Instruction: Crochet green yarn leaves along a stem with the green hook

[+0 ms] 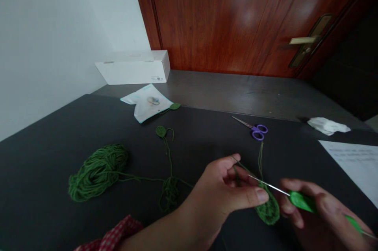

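Note:
My left hand (230, 190) pinches a green crocheted leaf piece (269, 209) between thumb and fingers, with green yarn running over the index finger. My right hand (319, 211) grips a green-handled crochet hook (304, 202) whose metal shaft points left into the work near my left fingers. A strand leads from the work to a loose skein of green yarn (97, 172) at the left. A small tangle of yarn (169, 194) lies just left of my left wrist.
Purple-handled scissors (256, 130) lie beyond my hands. A finished green leaf (161, 131) and another (175, 106) lie near a plastic packet (147, 103). A white box (134, 68) stands by the wall. Crumpled tissue (327, 125) and a paper sheet (354, 164) sit right.

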`<state>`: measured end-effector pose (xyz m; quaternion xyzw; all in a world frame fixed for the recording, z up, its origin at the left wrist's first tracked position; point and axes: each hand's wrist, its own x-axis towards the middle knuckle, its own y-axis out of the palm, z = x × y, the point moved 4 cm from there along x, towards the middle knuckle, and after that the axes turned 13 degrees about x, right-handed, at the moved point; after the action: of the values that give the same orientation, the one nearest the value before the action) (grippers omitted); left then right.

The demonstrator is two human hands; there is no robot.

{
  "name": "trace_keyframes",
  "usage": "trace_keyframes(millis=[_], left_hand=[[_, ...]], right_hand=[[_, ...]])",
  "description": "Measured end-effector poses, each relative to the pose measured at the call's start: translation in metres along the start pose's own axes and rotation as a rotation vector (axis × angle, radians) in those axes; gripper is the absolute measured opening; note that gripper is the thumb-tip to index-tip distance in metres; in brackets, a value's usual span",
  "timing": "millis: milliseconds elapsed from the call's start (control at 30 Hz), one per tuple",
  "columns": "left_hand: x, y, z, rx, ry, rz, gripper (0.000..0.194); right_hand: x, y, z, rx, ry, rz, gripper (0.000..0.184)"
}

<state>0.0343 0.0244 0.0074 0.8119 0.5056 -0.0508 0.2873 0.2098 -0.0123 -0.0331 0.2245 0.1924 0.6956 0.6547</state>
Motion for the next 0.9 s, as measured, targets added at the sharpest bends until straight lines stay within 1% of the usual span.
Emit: trace_keyframes(millis=[33, 133, 200, 267, 367, 500, 700, 800, 900], left_hand=[[0.0, 0.0, -0.002, 0.031, 0.003, 0.001, 0.088], [0.0, -0.001, -0.006, 0.131, 0.011, -0.023, 0.088], [0.0, -0.001, -0.006, 0.176, -0.004, -0.026, 0.089], [0.0, -0.001, -0.005, 0.2, -0.031, 0.005, 0.089], [-0.001, -0.001, -0.004, 0.236, -0.058, 0.031, 0.085], [-0.001, 0.0, -0.002, 0.279, -0.092, 0.035, 0.085], [0.001, 0.0, 0.002, 0.289, -0.1, 0.071, 0.091], [0.002, -0.001, 0.004, 0.31, -0.103, 0.082, 0.09], [0.002, 0.0, 0.003, 0.351, -0.101, 0.1, 0.085]], right_hand=[[0.004, 0.003, -0.001, 0.062, 0.064, -0.01, 0.03], [0.012, 0.011, -0.001, 0.152, 0.214, -0.131, 0.032], [0.016, 0.017, 0.001, 0.119, 0.25, -0.177, 0.029], [0.019, 0.021, 0.005, 0.057, 0.24, -0.178, 0.027], [0.022, 0.021, 0.009, -0.015, 0.23, -0.137, 0.027], [0.023, 0.014, 0.008, -0.017, 0.292, -0.061, 0.029], [0.023, 0.008, 0.007, -0.004, 0.35, -0.085, 0.039], [0.025, 0.007, 0.01, 0.003, 0.331, -0.022, 0.043], [0.026, 0.006, 0.014, -0.022, 0.282, 0.045, 0.044]])
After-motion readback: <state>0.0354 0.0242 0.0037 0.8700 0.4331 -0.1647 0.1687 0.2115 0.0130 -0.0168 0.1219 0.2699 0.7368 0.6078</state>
